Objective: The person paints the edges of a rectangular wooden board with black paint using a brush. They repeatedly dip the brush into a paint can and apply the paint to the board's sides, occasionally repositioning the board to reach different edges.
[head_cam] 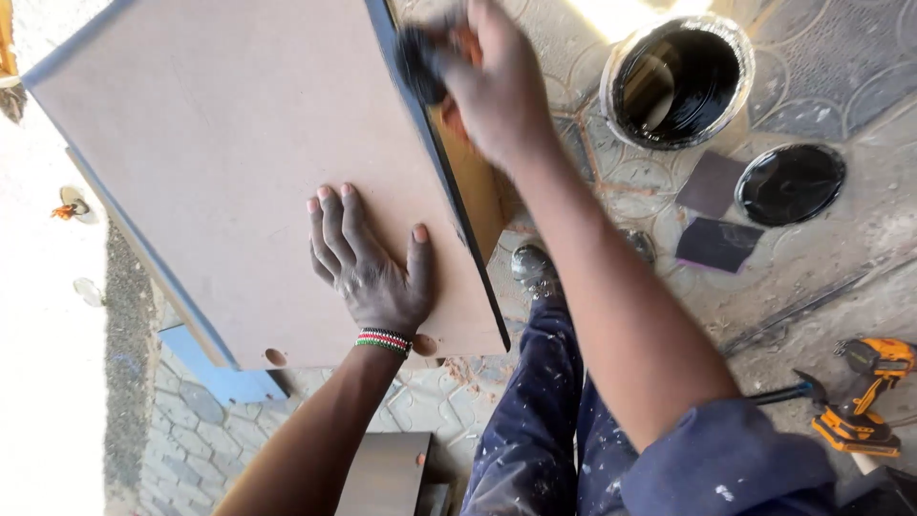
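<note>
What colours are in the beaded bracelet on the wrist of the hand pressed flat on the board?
Red, white, green and black bands on the bracelet, head view.

This is an open-air carpentry and finishing workspace, set up on the ground in a sunlit yard. The floor is patterned paving, dusty and stained with dark splashes. A large raw fibreboard panel with drilled holes and a dark painted edge fills much of the view. On the paving stand an open tin of black paint and its lid, with two squares of dark sandpaper beside them. An orange cordless drill lies at the right. Paint-speckled blue work trousers fit the trade.
</note>
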